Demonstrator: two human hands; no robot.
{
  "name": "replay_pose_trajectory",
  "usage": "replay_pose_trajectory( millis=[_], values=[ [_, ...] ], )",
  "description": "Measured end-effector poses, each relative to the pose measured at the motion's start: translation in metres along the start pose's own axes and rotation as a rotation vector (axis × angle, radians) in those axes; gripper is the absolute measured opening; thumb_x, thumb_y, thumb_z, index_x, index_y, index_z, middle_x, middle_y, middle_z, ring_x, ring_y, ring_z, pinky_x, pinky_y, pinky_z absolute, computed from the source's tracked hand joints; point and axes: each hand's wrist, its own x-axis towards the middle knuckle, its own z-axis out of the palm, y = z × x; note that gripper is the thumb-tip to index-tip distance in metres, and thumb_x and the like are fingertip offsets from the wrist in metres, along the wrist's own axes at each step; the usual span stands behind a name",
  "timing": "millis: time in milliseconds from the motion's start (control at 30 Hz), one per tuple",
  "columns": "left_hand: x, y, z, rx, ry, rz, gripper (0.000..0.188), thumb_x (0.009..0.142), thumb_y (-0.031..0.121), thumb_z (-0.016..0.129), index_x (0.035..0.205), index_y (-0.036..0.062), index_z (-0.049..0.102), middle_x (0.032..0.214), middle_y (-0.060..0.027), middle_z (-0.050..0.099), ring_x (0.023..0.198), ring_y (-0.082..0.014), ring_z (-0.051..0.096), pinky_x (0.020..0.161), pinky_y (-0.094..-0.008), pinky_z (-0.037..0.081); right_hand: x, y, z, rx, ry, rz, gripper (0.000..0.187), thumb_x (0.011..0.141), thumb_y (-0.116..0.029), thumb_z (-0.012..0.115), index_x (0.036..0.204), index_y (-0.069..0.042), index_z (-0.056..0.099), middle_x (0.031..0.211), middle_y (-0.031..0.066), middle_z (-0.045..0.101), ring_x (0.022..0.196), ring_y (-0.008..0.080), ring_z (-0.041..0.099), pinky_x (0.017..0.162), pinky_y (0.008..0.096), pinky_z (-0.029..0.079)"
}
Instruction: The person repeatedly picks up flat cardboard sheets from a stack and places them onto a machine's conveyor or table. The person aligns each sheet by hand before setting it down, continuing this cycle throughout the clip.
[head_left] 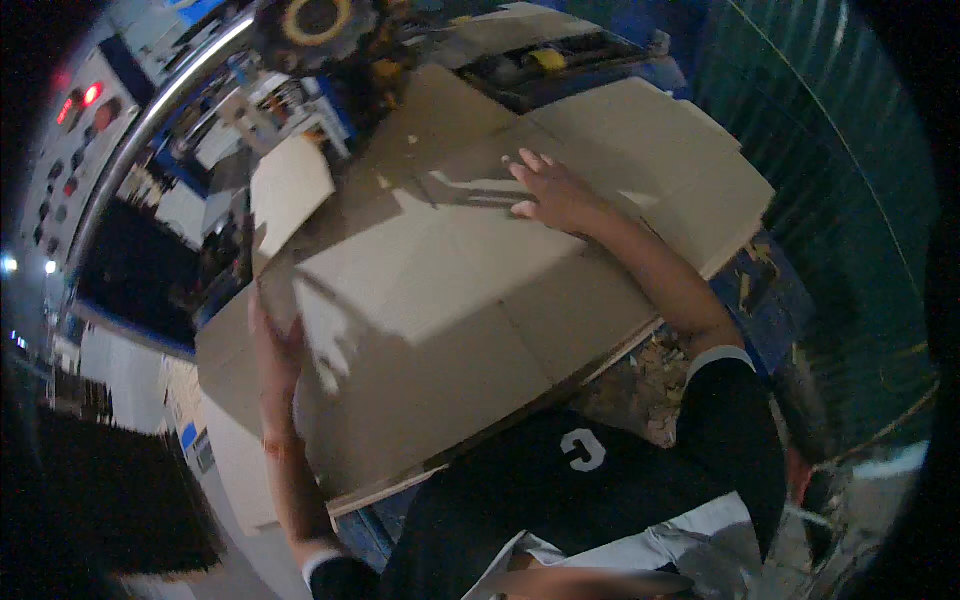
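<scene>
A large flat brown cardboard sheet (440, 300) with fold lines fills the middle of the view, lying on a stack of similar sheets. My left hand (275, 345) grips its left edge, fingers curled around the rim. My right hand (550, 190) lies flat on top of the sheet near its far side, fingers spread and pointing left. Both forearms reach up from my dark shirt at the bottom.
More cardboard sheets (660, 150) extend to the far right. A machine with a metal rail (150, 130) and a panel of red lights (85, 100) stands at the left. A green corrugated wall (850, 200) is on the right. Debris (650, 385) lies on the floor.
</scene>
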Motion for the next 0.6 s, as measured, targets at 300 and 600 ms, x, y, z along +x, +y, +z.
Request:
replay_pose_trajectory(
  millis=[300, 600],
  values=[
    [-0.249, -0.043, -0.097, 0.268, 0.587, -1.069, 0.066, 0.084, 0.044, 0.057, 0.122, -0.0083, 0.045, 0.119, -0.0249, 0.051, 0.105, -0.0357, 0.052, 0.092, -0.0429, 0.041, -0.192, 0.163, 0.003, -0.045, 0.826, 0.796, 0.072, 0.073, -0.042, 0.065, 0.129, -0.002, 0.042, 0.134, 0.0264, 0.036, 0.125, 0.0438, 0.031, 0.101, 0.0467, 0.032],
    [-0.196, 0.011, -0.103, 0.452, 0.596, -1.235, 0.066, 0.084, 0.037, 0.058, 0.130, -0.0052, 0.038, 0.130, -0.0229, 0.044, 0.118, -0.0354, 0.040, 0.102, -0.0433, 0.030, -0.183, 0.220, 0.002, 0.668, 1.283, 0.621, 0.049, 0.080, -0.018, 0.064, 0.121, 0.004, 0.048, 0.116, 0.0146, 0.055, 0.096, 0.0279, 0.056, 0.086, 0.0388, 0.044]
  ],
)
